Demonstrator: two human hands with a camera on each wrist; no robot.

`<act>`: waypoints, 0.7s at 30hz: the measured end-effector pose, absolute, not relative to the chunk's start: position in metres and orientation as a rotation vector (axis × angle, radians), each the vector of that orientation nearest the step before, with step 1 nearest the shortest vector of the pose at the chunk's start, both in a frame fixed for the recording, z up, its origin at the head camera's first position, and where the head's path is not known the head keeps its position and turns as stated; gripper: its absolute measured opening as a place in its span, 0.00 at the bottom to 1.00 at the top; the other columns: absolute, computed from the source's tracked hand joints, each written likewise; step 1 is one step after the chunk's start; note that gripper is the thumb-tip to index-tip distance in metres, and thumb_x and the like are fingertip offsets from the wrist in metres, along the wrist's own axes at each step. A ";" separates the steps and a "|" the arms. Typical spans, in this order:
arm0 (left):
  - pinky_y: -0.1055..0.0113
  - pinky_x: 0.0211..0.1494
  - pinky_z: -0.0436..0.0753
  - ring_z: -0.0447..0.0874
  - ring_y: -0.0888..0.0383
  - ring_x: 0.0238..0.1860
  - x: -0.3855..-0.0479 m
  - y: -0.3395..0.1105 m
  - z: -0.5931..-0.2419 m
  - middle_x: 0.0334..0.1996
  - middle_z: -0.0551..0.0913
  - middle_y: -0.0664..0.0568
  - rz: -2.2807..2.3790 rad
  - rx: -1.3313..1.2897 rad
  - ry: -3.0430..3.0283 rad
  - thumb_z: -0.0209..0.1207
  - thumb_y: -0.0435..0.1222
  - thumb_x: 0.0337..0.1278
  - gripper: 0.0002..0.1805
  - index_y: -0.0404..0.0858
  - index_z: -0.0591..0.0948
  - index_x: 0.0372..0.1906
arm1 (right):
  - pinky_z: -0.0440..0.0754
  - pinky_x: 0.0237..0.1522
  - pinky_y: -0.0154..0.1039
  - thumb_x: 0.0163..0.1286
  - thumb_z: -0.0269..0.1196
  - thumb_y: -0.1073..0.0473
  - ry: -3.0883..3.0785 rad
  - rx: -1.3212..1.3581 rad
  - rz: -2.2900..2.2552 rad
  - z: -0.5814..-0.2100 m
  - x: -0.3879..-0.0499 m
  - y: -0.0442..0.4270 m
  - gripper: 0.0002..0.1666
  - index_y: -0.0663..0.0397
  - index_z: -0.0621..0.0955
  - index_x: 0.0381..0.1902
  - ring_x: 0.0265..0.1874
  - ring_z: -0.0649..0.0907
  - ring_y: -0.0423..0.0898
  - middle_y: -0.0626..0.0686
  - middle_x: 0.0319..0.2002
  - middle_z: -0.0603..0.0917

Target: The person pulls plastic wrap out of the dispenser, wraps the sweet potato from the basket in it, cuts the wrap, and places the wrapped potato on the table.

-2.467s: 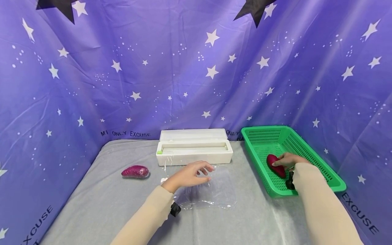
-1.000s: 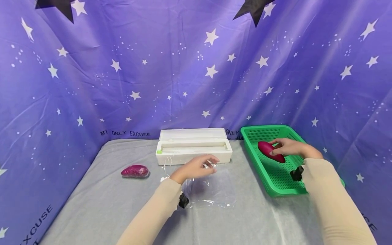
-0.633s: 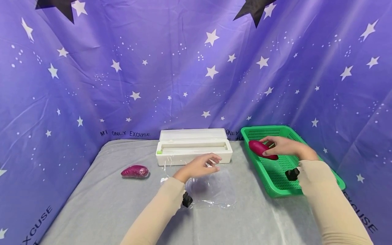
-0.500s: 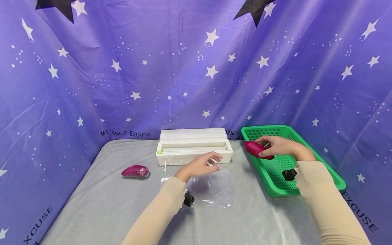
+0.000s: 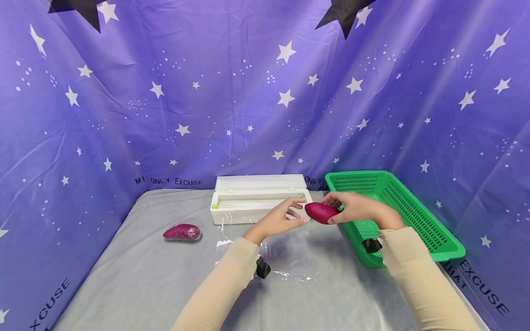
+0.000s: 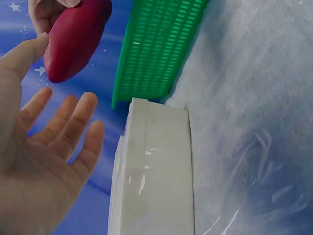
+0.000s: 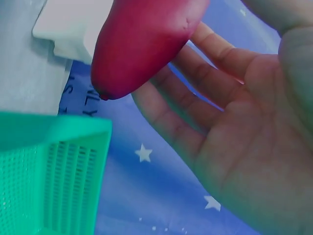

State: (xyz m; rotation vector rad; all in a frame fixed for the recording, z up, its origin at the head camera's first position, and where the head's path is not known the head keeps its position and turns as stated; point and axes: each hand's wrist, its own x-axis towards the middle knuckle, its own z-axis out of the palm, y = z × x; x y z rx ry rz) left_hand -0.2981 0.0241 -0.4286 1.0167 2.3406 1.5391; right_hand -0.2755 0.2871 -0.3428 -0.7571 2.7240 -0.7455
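My right hand [image 5: 359, 209] grips a dark red, tapered sweet potato-like root [image 5: 320, 213] between thumb and fingers, held up left of the basket. Its pointed end faces my left hand [image 5: 278, 221], whose spread, slightly bent fingers hold nothing. In the left wrist view the left hand [image 6: 44, 147] is just below the root [image 6: 76, 41], the thumb tip at or very near its side. The right wrist view has the right hand's [image 7: 244, 117] fingers behind the root [image 7: 142, 46]. Under the hands a sheet of clear film [image 5: 290, 262] lies on the grey cloth.
A white box [image 5: 240, 216] with its lid [image 5: 261, 182] raised stands behind the film, a small green piece [image 5: 215, 206] at its left end. The green basket [image 5: 449, 253] is at the right. A shiny, film-wrapped purple root [image 5: 182, 232] lies at the left.
My right hand has lifted the red root out of the green basket and carried it left, over the film's right side. My left hand has shifted slightly right, towards it.
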 end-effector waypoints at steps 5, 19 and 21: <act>0.65 0.54 0.81 0.81 0.53 0.53 -0.298 0.025 -0.428 0.60 0.77 0.50 1.570 1.023 2.312 0.65 0.45 0.64 0.33 0.43 0.69 0.71 | 0.83 0.42 0.42 0.57 0.76 0.56 2.713 -0.819 -0.765 -0.347 -0.274 0.275 0.31 0.59 0.78 0.55 0.46 0.83 0.50 0.52 0.46 0.84; 0.67 0.53 0.81 0.82 0.52 0.49 -0.301 0.016 -0.429 0.58 0.79 0.49 1.631 1.092 2.289 0.66 0.39 0.65 0.26 0.42 0.74 0.66 | 0.84 0.43 0.42 0.59 0.75 0.55 2.692 -0.895 -0.863 -0.359 -0.272 0.267 0.32 0.58 0.77 0.59 0.46 0.83 0.49 0.51 0.47 0.84; 0.67 0.53 0.81 0.83 0.53 0.49 -0.301 0.012 -0.429 0.57 0.80 0.50 1.631 1.074 2.285 0.66 0.40 0.65 0.27 0.42 0.74 0.66 | 0.84 0.44 0.45 0.59 0.75 0.54 2.685 -0.898 -0.882 -0.361 -0.271 0.269 0.33 0.58 0.77 0.59 0.47 0.83 0.50 0.51 0.47 0.84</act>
